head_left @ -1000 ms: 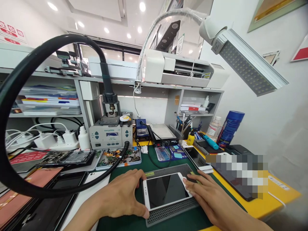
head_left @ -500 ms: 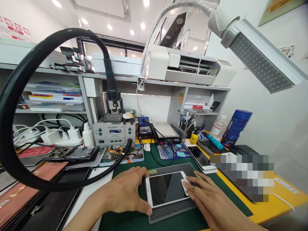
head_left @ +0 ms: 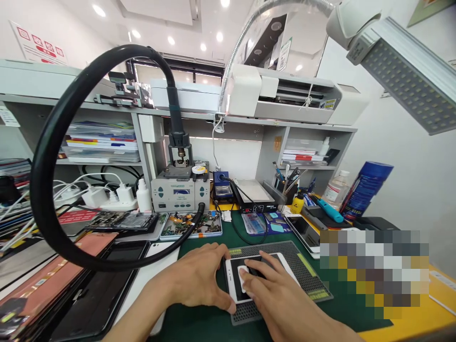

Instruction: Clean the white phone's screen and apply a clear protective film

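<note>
A white-framed smartphone [head_left: 233, 290] with a dark screen lies flat, sideways to me, on a grey honeycomb-patterned mat [head_left: 245, 317]. My left hand [head_left: 199, 275] spans the phone's left end, thumb at its near corner and fingers at its far corner, holding it down. With bent fingertips, my right hand [head_left: 272, 285] presses a small white pad [head_left: 242, 279] against the left part of the screen. That hand and its fingers cover much of the display. Whether the pad is cloth or paper I cannot tell.
A black hose [head_left: 46, 228] loops at left before a hot-air station [head_left: 181, 194]. Behind my hands sits a tray of circuit boards [head_left: 169, 232]. Another white phone [head_left: 304, 232] lies right of the mat. At far right stands a blue can [head_left: 366, 190].
My right hand has slid the white pad leftward across the screen, from the phone's right end to near its left end. My left hand keeps its hold. The view has shifted slightly.
</note>
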Demonstrator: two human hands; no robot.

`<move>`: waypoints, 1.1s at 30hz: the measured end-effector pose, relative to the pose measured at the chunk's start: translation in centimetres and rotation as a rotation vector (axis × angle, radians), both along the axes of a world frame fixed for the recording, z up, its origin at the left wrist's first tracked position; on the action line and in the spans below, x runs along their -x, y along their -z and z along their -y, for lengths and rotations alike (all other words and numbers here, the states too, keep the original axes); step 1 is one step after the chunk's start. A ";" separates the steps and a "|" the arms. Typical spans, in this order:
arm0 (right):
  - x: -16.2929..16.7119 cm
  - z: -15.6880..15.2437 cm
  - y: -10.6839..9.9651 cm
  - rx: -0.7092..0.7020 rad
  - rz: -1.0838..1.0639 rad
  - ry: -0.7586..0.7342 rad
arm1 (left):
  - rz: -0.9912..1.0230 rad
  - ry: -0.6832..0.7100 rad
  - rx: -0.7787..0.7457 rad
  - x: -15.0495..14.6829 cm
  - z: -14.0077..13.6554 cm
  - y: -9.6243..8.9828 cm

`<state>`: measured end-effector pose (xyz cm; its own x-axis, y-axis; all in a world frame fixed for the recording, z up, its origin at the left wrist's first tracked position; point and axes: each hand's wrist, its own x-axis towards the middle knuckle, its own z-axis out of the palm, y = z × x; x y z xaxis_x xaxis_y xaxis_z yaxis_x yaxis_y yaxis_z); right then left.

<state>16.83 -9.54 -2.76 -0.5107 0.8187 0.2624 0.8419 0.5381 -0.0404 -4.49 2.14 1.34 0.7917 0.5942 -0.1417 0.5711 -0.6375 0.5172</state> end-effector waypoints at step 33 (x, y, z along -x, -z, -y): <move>1.3 0.8 2.0 -0.198 -0.028 -0.032 | -0.049 -0.021 0.060 0.3 0.2 -0.7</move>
<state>15.54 -10.29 -4.77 -0.5256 0.7331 0.4316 0.8244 0.5642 0.0456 -4.79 1.96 2.08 0.7701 0.6002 -0.2161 0.6099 -0.5934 0.5253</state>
